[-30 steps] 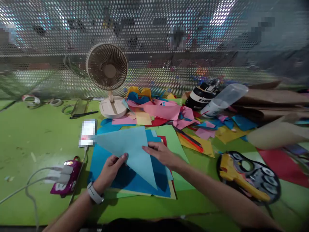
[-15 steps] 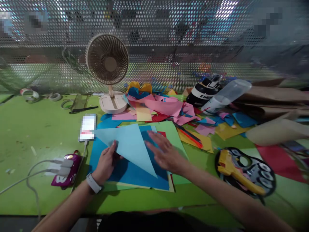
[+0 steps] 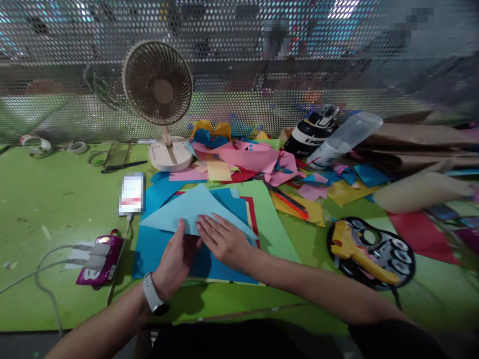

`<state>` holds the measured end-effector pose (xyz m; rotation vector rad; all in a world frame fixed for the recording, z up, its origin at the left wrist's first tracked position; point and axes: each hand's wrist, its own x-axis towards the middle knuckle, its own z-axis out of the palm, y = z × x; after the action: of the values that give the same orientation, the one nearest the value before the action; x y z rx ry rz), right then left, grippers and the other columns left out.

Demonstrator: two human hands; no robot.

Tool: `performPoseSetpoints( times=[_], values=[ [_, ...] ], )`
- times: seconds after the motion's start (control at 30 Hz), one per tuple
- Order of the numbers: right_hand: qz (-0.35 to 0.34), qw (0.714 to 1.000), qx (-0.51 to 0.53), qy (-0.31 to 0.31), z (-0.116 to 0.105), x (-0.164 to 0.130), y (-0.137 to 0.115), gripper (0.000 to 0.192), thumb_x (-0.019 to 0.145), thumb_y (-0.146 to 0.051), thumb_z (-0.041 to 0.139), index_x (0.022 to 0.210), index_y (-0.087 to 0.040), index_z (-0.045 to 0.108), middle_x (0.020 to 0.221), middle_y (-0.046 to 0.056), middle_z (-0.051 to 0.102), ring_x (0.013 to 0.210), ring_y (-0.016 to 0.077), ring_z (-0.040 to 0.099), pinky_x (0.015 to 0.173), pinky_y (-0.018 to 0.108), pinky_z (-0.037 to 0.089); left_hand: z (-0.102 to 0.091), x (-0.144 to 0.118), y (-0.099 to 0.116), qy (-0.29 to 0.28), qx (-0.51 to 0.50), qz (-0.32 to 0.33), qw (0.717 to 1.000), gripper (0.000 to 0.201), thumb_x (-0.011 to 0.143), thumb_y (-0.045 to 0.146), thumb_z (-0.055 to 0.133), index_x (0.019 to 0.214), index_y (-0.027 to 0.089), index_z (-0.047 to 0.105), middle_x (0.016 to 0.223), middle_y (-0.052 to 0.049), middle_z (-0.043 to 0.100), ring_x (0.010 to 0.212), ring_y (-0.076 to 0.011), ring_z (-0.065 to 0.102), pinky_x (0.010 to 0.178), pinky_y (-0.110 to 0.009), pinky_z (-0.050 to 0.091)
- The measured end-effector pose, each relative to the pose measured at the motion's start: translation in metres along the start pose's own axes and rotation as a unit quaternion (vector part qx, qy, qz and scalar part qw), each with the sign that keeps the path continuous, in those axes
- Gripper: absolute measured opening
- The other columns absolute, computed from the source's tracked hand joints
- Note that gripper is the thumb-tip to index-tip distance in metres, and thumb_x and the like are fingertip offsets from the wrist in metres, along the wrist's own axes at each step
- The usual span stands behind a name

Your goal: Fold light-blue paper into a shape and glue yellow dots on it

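Observation:
A light blue sheet of paper (image 3: pixel 200 204), folded into a triangle, lies over a darker blue sheet (image 3: pixel 151 254) with its long edge towards me. My left hand (image 3: pixel 177 262) grips that long edge near its middle, thumb on top and fingers tucked underneath. Stretched out across the same paper, my right hand (image 3: pixel 224 242) rests its fingers near the left thumb; its own thumb is hidden. Cream and red sheets peek out at the stack's right side, beside a pale green sheet (image 3: pixel 271 219).
Black-and-orange scissors (image 3: pixel 288 199) lie right of the stack, with a yellow glue gun (image 3: pixel 359 252) beyond. Behind are pink paper scraps (image 3: pixel 254 157), a fan (image 3: pixel 164 92) and bottles (image 3: pixel 310 132). Left are a phone (image 3: pixel 131 194) and a purple power strip (image 3: pixel 99 262) with cables.
My right hand has moved left and down onto the light blue paper. The triangle has turned so its long edge lies more level, and its peak has shifted left.

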<state>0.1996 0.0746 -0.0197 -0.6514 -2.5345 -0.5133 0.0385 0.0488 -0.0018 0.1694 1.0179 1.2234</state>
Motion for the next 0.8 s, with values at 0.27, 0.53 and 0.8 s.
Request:
performPoseSetpoints(
  times=[0.27,0.53,0.8],
  values=[
    [-0.004,0.998,0.019,-0.056,0.013,-0.040,0.003,0.036,0.093,-0.007,0.039,0.122,-0.002,0.060,0.125,0.020,0.063,0.114,0.0267,0.063,0.095,0.043,0.055,-0.033,-0.036,0.013,-0.215,0.619,0.293,0.696,0.027,0.090,0.034,0.060,0.110,0.021,0.071,0.111,-0.009,0.073,0.103,-0.0267,0.068,0.091,-0.038,0.054],
    [-0.001,0.994,0.078,-0.083,0.016,-0.044,0.010,0.040,0.093,-0.005,0.038,0.129,-0.003,0.056,0.133,0.018,0.059,0.122,0.0256,0.058,0.103,0.046,0.050,-0.035,0.015,0.016,-0.229,0.797,0.517,0.212,0.029,0.091,0.008,0.048,0.117,0.011,0.061,0.112,-0.014,0.070,0.100,-0.0247,0.066,0.078,-0.035,0.056],
    [0.050,0.986,0.088,-0.131,-0.011,-0.101,0.040,0.057,0.084,0.007,0.036,0.137,-0.006,0.049,0.136,0.016,0.057,0.131,0.0214,0.049,0.108,0.044,0.045,-0.045,0.013,0.020,-0.247,0.784,0.498,0.277,0.030,0.094,0.011,0.043,0.118,0.016,0.060,0.114,-0.012,0.068,0.101,-0.0243,0.063,0.075,-0.034,0.056]
  ],
)
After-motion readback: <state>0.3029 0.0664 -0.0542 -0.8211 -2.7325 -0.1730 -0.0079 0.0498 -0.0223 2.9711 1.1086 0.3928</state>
